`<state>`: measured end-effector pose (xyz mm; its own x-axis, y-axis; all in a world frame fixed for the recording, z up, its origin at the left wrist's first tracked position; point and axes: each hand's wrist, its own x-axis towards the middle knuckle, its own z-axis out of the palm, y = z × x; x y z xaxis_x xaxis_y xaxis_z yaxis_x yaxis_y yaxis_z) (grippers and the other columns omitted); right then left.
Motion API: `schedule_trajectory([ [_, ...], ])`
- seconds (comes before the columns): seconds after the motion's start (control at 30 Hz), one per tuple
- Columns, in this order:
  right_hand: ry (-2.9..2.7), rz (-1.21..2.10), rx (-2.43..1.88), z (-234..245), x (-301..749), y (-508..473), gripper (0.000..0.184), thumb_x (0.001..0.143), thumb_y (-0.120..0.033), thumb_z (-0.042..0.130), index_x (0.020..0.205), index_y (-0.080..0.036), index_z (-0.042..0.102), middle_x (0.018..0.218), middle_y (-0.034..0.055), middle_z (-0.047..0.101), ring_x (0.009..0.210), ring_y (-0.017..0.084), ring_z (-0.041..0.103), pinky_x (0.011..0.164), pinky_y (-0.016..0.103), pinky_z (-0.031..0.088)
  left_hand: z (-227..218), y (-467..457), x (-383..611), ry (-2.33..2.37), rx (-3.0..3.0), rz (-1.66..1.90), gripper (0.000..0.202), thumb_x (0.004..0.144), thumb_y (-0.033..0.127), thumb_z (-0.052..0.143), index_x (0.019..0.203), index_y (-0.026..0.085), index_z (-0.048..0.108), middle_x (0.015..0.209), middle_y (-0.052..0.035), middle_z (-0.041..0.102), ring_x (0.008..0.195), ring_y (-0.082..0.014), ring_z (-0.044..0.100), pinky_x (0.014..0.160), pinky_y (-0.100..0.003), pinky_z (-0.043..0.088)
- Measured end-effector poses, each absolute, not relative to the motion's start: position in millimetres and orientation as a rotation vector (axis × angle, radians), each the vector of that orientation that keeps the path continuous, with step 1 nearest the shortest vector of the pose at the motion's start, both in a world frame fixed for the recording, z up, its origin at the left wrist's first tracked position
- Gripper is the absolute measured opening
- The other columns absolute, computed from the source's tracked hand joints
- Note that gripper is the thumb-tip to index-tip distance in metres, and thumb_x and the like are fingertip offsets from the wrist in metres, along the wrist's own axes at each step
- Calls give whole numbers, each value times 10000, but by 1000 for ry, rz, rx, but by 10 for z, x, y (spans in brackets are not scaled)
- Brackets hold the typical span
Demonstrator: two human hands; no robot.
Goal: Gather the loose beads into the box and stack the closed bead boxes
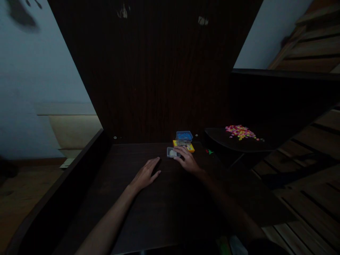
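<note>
My left hand (pixel 145 174) lies flat on the dark wooden table (pixel 148 212), fingers stretched out, holding nothing. My right hand (pixel 188 160) reaches forward and its fingers rest on a small clear box (pixel 171 152) with something pale inside. Just behind the box stands a stack of small boxes (pixel 184 138), blue on top, over a yellow one (pixel 189 146). The light is dim, and whether the right fingers grip the clear box or only touch it is unclear.
A dark round side table (pixel 233 143) at the right carries a pile of small pink and yellow pieces (pixel 240 131). A tall dark wooden board (pixel 159 78) rises behind the table. Wooden slats (pixel 313 166) lie at the right, and a raised table edge (pixel 61 184) runs along the left.
</note>
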<state>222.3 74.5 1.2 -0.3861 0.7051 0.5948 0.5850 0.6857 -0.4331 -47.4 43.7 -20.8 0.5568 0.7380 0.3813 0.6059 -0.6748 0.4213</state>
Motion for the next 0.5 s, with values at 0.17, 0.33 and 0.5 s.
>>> schedule_trajectory([
  [0.17,-2061,38,-1106,401,2638,1151,360,954,-361,494,1263,-201,590,1292,115,562,1208,272,498,1064,503,365,-190,439,-472,1133,2548,767,521,954,352,442,1437,170,363,1408,-136,495,1321,-252,447,1098,-460,421],
  [0.33,-2116,-34,-1187,466,2896,1498,358,938,-359,494,1218,-174,616,1234,130,586,1144,279,509,1004,500,416,-201,444,-469,1134,2530,779,503,949,332,448,1422,170,387,1373,-130,520,1285,-247,468,1088,-451,429],
  [0.5,-2136,-191,-1222,457,2966,1630,330,919,-316,500,1185,-203,659,1275,115,545,1169,308,445,1016,538,388,-202,440,-472,1131,2529,794,491,945,314,454,1416,189,395,1332,-123,548,1256,-242,484,1071,-453,440],
])
